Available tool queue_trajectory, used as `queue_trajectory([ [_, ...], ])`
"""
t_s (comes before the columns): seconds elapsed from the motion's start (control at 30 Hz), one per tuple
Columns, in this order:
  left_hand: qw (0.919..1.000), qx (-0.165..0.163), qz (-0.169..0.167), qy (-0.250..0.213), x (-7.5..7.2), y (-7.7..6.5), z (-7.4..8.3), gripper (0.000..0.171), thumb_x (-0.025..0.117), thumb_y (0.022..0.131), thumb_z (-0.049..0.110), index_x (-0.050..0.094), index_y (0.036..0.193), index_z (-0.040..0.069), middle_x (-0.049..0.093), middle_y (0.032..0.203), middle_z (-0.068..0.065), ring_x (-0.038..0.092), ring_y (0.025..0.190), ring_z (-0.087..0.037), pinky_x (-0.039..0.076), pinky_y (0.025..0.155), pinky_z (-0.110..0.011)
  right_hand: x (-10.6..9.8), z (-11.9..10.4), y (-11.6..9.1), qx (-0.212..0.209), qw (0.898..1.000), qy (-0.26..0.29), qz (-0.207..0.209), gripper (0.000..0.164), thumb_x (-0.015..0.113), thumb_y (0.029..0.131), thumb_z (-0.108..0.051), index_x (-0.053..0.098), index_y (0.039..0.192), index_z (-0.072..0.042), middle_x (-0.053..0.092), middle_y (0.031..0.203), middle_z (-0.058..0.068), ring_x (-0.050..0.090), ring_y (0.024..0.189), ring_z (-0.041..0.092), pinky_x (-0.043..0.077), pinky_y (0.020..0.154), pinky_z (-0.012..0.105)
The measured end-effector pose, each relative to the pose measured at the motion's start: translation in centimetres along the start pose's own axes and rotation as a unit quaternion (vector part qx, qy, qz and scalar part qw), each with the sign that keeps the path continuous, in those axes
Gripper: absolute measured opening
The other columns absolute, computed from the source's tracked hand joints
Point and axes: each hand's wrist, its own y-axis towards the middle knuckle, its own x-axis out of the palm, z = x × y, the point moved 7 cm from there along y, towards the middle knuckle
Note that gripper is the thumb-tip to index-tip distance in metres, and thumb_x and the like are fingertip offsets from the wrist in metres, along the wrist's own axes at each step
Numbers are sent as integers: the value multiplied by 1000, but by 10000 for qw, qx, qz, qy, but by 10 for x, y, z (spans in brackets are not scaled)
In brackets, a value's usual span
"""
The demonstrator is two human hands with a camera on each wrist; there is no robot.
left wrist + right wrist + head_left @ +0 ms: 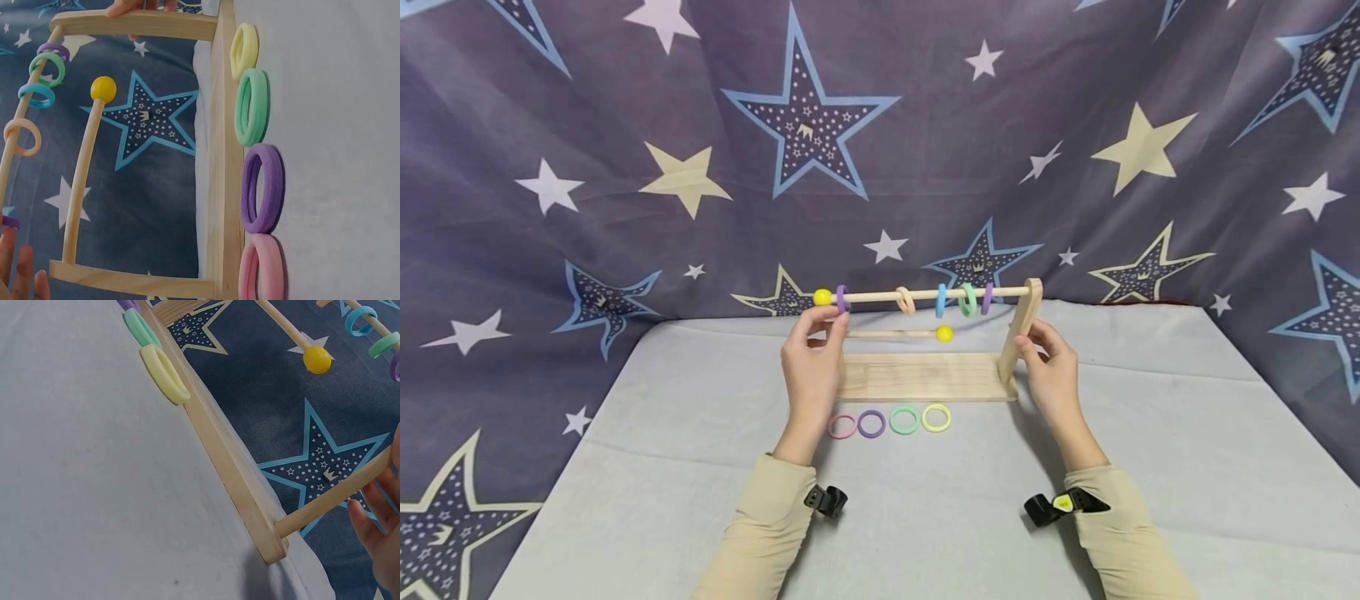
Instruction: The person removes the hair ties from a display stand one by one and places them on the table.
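Note:
A wooden rack stands on the table, with a flat base [925, 377], an upright post [1022, 329] at the right, and two rods. My left hand [812, 358] pinches a purple ring [842, 298] on the upper rod [872, 297], beside its yellow end ball [822, 297]. Farther right on this rod hang an orange ring [906, 301], a blue ring [941, 301], a green ring [967, 300] and another purple ring [987, 297]. My right hand [1054, 362] grips the right post between thumb and fingers. The lower rod [82, 181] carries no rings and ends in a yellow ball [104, 90].
In front of the base, a row of rings lies flat on the grey cloth [955, 517]: pink [842, 427], purple [872, 424], green [904, 420] and yellow [936, 418]. A star-patterned curtain [925, 167] hangs behind the table.

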Motion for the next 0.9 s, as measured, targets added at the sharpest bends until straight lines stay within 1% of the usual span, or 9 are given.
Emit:
queue_trajectory([
  [0.27,10000,3,27,-3,-9,1,-1,14,70,90,0,69,102,-7,70,97,-20,61,84,-19,48,72,-31,1,-3,-1,12,10000,0,-1,32,61,95,1,58,122,17,62,114,30,57,95,-4,48,77,12],
  [0.37,10000,-2,87,28,-11,4,-13,15,71,90,1,69,103,-7,70,97,-21,60,84,-20,48,72,-31,2,-3,-1,-4,10000,-49,-16,33,61,95,1,57,123,16,62,115,32,56,95,-4,48,77,12],
  [0.5,9999,0,162,36,-12,9,-31,17,72,90,3,69,103,-6,70,97,-20,60,83,-18,48,71,-28,1,-2,0,-43,10000,-77,-27,33,61,95,1,57,124,16,62,116,32,56,95,-4,48,77,11],
  [0.57,9998,6,179,14,-14,11,-35,17,73,90,6,70,103,-4,71,97,-17,60,83,-16,47,70,-26,1,-1,0,-51,9999,-93,-29,33,61,95,1,57,124,16,63,116,31,56,95,-4,47,77,11],
  [0.73,9998,55,187,3,-18,13,-39,17,75,90,14,71,101,3,71,97,-8,61,84,-11,47,71,-25,1,0,0,-40,9999,-109,-47,33,61,95,1,57,125,15,63,117,31,56,96,-5,47,77,12],
  [0.9,9996,230,125,55,-20,14,-37,16,75,90,16,70,99,5,70,95,-4,62,85,-11,47,72,-30,1,0,0,-57,9999,-119,-35,33,61,95,1,57,124,15,63,116,31,56,96,-5,47,77,12],
])
